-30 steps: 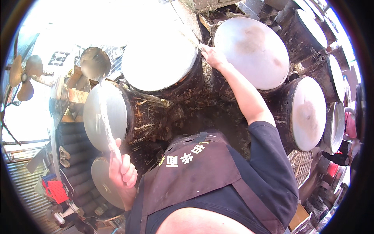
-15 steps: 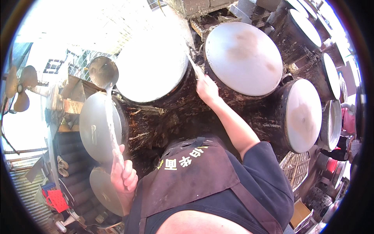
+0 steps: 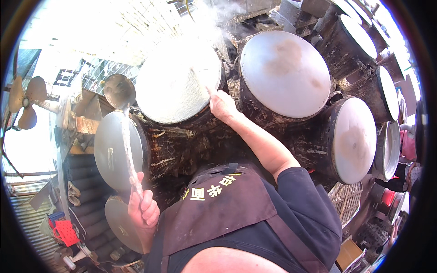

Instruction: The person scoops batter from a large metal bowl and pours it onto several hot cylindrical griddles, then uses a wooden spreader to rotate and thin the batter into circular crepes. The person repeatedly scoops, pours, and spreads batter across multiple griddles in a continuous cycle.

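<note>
My left hand [image 3: 144, 208] is wrapped round the long, pale-crusted handle of a ladle [image 3: 119, 92]. The ladle's round metal bowl points up and away, beside the left rim of a large dark pot. Pale, frothy-looking contents [image 3: 175, 93] fill that pot to its rim, partly washed out by glare. My right hand [image 3: 223, 107] is closed at the pot's right rim, on a pale stick [image 3: 210, 89]. The stick's far end reaches over the contents and fades into the glare and steam, so its tip cannot be made out.
Right of this pot stands another large pot under a grey metal lid [image 3: 284, 73], and beyond it a further lidded pot [image 3: 354, 140]. Lidded vessels [image 3: 119, 152] stand at the left. A fan [image 3: 27, 102] and a red basket [image 3: 66, 233] are at far left. Steam rises behind the frothy pot.
My right hand has moved left and slightly nearer, bringing the stick from the pot's right edge over its contents. The left hand still holds the ladle, nearly unmoved. Steam shows more at the back.
</note>
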Demonstrator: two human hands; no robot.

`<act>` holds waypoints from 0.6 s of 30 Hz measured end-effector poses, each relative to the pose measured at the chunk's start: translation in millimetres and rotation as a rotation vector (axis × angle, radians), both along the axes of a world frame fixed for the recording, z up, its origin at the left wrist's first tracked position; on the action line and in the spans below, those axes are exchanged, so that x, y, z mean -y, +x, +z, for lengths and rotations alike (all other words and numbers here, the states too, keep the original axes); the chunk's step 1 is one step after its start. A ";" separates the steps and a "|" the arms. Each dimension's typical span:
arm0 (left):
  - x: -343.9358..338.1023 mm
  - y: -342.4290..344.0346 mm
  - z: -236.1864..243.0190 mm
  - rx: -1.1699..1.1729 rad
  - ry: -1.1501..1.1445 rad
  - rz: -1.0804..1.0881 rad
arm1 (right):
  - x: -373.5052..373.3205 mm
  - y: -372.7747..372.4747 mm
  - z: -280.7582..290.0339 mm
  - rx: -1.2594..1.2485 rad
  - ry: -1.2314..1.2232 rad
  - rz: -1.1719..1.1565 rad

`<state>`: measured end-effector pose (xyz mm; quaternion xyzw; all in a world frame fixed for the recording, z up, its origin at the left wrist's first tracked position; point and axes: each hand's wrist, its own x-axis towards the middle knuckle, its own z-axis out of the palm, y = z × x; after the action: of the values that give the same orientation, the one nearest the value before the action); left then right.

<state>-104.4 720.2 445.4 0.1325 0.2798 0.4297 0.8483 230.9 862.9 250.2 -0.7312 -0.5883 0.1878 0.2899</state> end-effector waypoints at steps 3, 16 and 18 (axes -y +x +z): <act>2.2 -2.6 0.7 0.010 0.004 -0.013 | 3.7 17.0 4.4 -0.041 0.049 -0.021; 16.1 -12.2 2.6 -0.001 -0.005 0.018 | 24.2 8.5 5.5 -0.100 0.071 -0.108; 18.4 -13.8 2.9 -0.017 -0.016 0.039 | 31.7 3.5 14.5 -0.045 -0.013 -0.147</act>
<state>-118.2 701.8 448.2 0.1241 0.2928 0.4427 0.8384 234.4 831.2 264.7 -0.7699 -0.5251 0.1862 0.3112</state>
